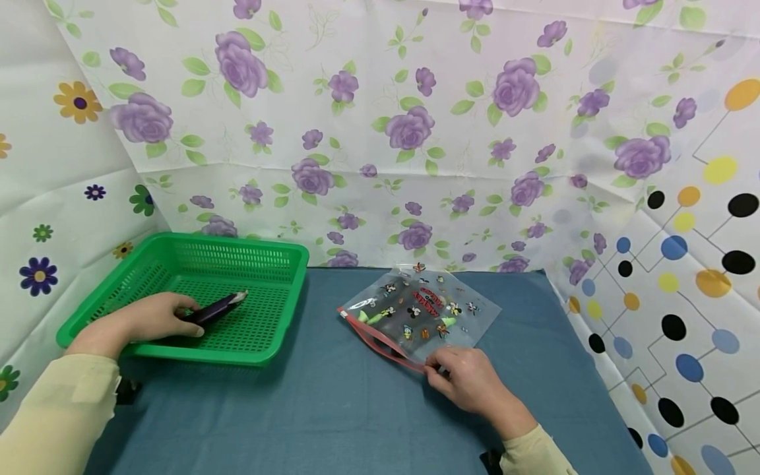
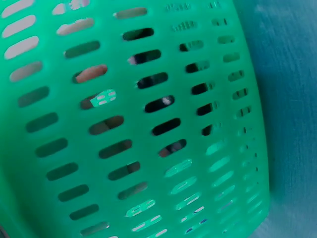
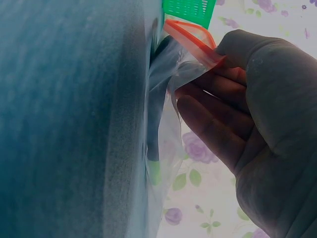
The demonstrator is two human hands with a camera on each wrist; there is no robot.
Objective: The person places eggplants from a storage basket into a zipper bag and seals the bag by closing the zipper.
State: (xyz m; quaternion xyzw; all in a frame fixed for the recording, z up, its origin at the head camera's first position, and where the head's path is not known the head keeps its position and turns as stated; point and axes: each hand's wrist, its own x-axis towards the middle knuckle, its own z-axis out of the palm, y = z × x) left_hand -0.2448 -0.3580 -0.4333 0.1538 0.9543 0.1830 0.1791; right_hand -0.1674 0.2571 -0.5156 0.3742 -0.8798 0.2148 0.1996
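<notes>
In the head view, my left hand (image 1: pixel 148 318) reaches into a green plastic basket (image 1: pixel 279 300) and holds a dark purple eggplant (image 1: pixel 215 310), its pale stem end pointing right. Through the slots of the basket wall (image 2: pixel 114 111), the left wrist view shows bits of fingers and the dark eggplant. My right hand (image 1: pixel 466 379) pinches the red zip edge of a clear zip bag (image 1: pixel 475 333) printed with cartoon figures. The bag lies on the table with its mouth slightly parted. Inside it are dark, long things with light green ends (image 1: pixel 375 318).
A blue cloth (image 1: pixel 332 409) covers the table. Behind stands a flowered curtain (image 1: pixel 356 119), with patterned sheets along both sides. The basket is at the left, close to the left sheet (image 1: pixel 53 218); the bag lies right of centre.
</notes>
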